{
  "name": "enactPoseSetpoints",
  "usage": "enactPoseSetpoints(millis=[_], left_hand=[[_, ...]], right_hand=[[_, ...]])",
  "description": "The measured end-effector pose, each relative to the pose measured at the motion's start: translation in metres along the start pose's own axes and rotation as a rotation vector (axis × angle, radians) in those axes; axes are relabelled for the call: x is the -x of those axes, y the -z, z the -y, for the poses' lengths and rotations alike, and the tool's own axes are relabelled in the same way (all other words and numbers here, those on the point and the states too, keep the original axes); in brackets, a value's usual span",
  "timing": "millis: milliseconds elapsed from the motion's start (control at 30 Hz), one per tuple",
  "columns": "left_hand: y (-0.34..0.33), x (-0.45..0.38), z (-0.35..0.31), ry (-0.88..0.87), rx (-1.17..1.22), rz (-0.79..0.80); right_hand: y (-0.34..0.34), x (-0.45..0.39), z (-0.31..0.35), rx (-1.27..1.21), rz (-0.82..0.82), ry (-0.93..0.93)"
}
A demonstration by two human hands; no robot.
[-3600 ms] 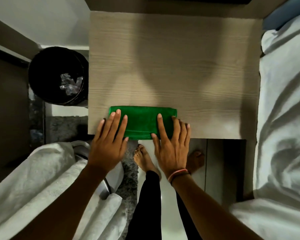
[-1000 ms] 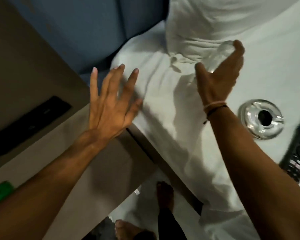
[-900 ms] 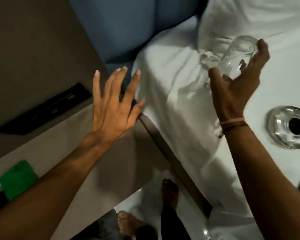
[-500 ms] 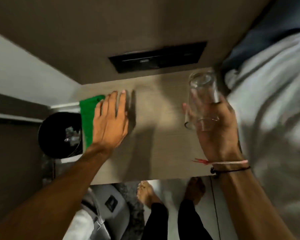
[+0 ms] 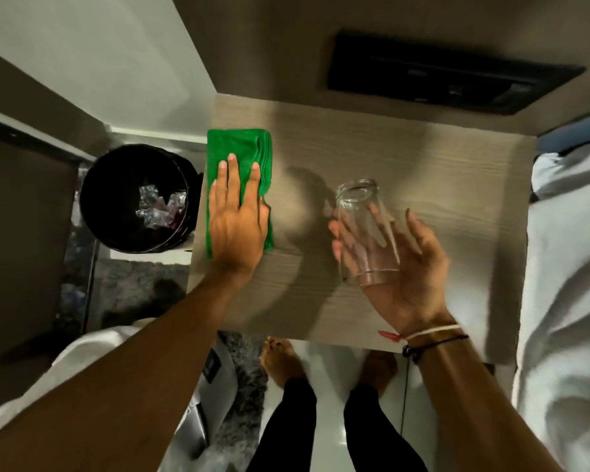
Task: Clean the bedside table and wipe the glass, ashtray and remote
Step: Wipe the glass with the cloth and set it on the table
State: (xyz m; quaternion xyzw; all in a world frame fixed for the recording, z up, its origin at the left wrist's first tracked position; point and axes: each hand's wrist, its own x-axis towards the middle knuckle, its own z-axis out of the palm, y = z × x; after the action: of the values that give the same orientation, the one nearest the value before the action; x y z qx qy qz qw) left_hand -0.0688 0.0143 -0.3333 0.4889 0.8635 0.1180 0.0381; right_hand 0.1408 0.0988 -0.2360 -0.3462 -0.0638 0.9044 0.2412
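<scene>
Green microfibre cloth (image 5: pixel 239 165) is lying folded at the left edge of the pale wood-grain bench (image 5: pixel 406 158), and the left hand (image 5: pixel 235 223) is pressing flat on it, fingers (image 5: pixel 231 178) stretched straight out and gripping nothing, just pinning the cloth down. The right hand (image 5: pixel 402 267) is cradling a clear drinking glass (image 5: pixel 365 233) above the middle of the bench, tilted with its mouth pointing away from the person and its base resting towards the palm; those fingers are curling loosely round the far side, showing through the glass, with the thumb lying open on the right. It looks as though the wiping of the glass is about to begin. To do it well, the left hand should be gathering the cloth rather than leaving it flat, then working it round the rim and inside while the right is firming its hold, since that loose cradle over a hard top seems risky. The black bin (image 5: pixel 137 199) is sitting just beside the bench on the left, and white bedding (image 5: pixel 566 267) is lying to the right. The ashtray and remote are not in view.
</scene>
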Motion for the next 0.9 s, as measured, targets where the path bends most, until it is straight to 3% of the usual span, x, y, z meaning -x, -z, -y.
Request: enactPoseSetpoints(millis=[267,367,467,633,900], left_hand=[[0.039,-0.008,-0.013,0.082,0.336,0.037],[0.065,-0.004,-0.034,-0.024,0.473,0.023],[0.078,-0.01,-0.07,-0.091,0.501,0.047],[0.084,-0.012,-0.13,-0.324,0.647,0.188],[0.108,0.0,-0.125,-0.546,0.579,0.369]], right_hand=[[0.012,-0.007,-0.009,-0.074,-0.096,-0.063],[0.019,-0.009,-0.004,0.012,-0.152,-0.042],[0.025,-0.017,0.002,-0.054,-0.122,-0.007],[0.011,-0.026,0.025,-0.069,-0.118,0.064],[0.037,-0.025,0.058,-0.018,-0.196,0.019]])
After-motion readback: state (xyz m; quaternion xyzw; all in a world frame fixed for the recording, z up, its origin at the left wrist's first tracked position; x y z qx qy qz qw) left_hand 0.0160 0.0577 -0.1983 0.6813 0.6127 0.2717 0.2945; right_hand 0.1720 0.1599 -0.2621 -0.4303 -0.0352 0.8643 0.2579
